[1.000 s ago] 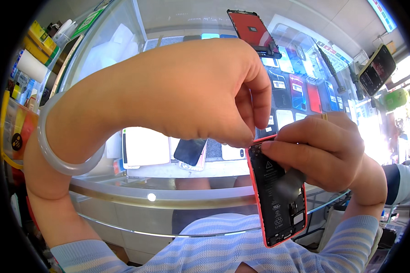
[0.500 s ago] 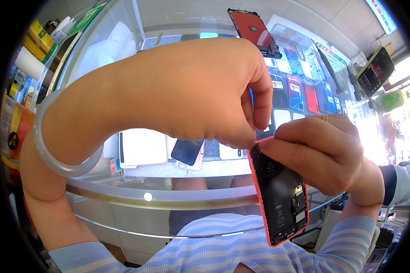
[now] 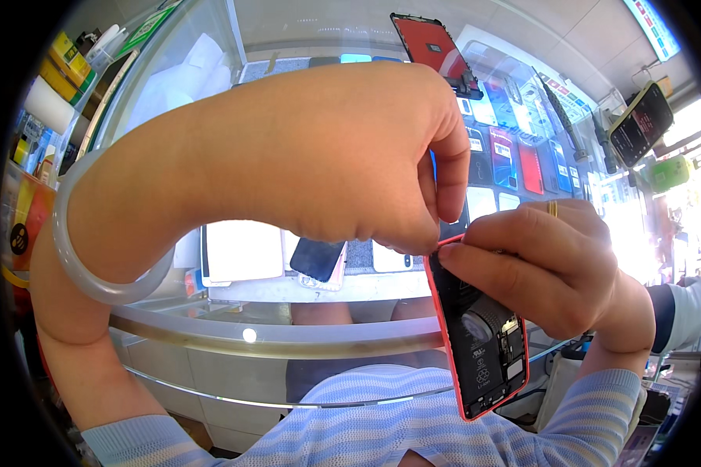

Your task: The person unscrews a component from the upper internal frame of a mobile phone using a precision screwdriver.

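Observation:
An opened phone body (image 3: 472, 377) with a red frame hangs upright over the counter's near edge. Its black battery and small circuit parts show inside. My right hand (image 3: 549, 265) is closed on the phone's top end, thumb and fingers pinched at the upper edge. Reaching across from the left, my left hand (image 3: 413, 156) is bent down at the wrist. Its fingers are curled and pinched against the phone's top left corner; whatever they grip is hidden behind the hand.
A detached phone screen with a red back (image 3: 436, 50) lies on the glass counter beyond my hands. Several phones show under the glass, among them a red phone (image 3: 530, 169). On the right, a dark phone (image 3: 641, 124) stands tilted near a green object (image 3: 671, 173).
Both hands stay at the phone's top end with barely any shift. A reflection on the battery has altered, and the view has moved slightly.

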`<state>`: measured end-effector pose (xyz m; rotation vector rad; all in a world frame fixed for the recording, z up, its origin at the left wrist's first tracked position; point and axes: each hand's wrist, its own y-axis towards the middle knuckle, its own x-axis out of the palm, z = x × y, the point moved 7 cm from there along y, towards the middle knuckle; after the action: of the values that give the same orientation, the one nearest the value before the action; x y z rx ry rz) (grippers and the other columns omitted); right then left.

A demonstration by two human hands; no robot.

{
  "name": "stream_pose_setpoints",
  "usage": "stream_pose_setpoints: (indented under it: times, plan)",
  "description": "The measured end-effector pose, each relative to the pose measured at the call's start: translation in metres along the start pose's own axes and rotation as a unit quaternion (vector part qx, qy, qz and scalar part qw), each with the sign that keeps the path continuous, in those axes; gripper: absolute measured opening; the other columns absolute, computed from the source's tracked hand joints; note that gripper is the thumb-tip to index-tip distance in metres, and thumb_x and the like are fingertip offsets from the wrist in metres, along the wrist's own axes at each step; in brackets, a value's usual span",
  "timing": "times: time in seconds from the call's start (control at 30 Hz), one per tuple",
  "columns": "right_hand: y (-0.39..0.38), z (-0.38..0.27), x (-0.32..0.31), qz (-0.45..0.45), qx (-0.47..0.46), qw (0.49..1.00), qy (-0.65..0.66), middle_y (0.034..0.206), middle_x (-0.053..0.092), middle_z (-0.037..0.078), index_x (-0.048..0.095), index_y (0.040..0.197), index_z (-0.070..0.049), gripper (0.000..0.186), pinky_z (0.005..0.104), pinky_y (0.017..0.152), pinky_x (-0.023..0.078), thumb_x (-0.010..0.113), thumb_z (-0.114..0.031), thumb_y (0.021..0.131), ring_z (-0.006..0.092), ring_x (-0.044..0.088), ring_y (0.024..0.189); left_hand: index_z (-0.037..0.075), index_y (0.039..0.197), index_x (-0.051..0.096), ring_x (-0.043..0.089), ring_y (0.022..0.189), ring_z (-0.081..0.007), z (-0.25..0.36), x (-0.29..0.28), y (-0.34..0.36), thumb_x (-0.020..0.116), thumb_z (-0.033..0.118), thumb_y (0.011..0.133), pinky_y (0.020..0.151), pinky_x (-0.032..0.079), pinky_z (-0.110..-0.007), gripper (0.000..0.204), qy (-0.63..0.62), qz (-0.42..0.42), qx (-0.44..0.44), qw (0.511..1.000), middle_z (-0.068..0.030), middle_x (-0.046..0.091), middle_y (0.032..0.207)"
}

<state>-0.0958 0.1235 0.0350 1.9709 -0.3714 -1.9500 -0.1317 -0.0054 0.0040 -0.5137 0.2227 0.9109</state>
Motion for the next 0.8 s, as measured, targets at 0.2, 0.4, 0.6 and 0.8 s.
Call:
stream_pose_setpoints:
  times: [0.2, 0.4, 0.6, 0.8]
  plan:
    - [0.001, 0.0, 0.0, -0.019, 0.009, 1.0, 0.004, 0.084, 0.065, 0.011, 0.072, 0.094, 0.001, 0.03, 0.028, 0.048, 0.051, 0.07, -0.015, 0.068, 0.0187, 0.065, 0.059, -0.003, 0.087, 0.067, 0.069, 0.076, -0.011, -0.001, -0.001, -0.001, 0.075, 0.003, 0.074, 0.066, 0.055, -0.022, 0.016, 0.01, 0.006, 0.002, 1.0, -0.0079, 0.069, 0.079]
    - [0.001, 0.006, 0.002, -0.011, 0.029, 0.999, 0.042, 0.083, 0.066, 0.01, 0.073, 0.092, 0.0, 0.028, 0.0285, 0.049, 0.051, 0.072, -0.015, 0.068, 0.02, 0.065, 0.059, -0.003, 0.086, 0.068, 0.069, 0.075, -0.0108, -0.001, -0.001, -0.001, 0.075, 0.004, 0.074, 0.064, 0.054, -0.022, 0.015, 0.033, 0.017, 0.017, 0.999, -0.008, 0.069, 0.079]
    - [-0.001, 0.012, 0.001, 0.002, 0.06, 0.996, 0.061, 0.083, 0.067, 0.007, 0.075, 0.093, -0.004, 0.028, 0.028, 0.051, 0.051, 0.075, -0.016, 0.067, 0.0197, 0.066, 0.06, -0.003, 0.084, 0.068, 0.068, 0.073, -0.0103, -0.001, 0.0, 0.0, 0.074, 0.004, 0.074, 0.063, 0.053, -0.021, 0.014, 0.059, 0.028, 0.028, 0.997, -0.0075, 0.068, 0.078]
    - [-0.003, 0.019, -0.007, 0.004, 0.101, 0.991, 0.088, 0.083, 0.066, 0.008, 0.073, 0.09, -0.004, 0.021, 0.0278, 0.054, 0.051, 0.078, -0.011, 0.071, 0.018, 0.066, 0.065, -0.003, 0.082, 0.069, 0.066, 0.068, -0.0085, 0.002, 0.0, -0.004, 0.075, 0.003, 0.073, 0.059, 0.05, -0.02, 0.013, 0.02, 0.018, 0.03, 0.999, -0.006, 0.068, 0.074]
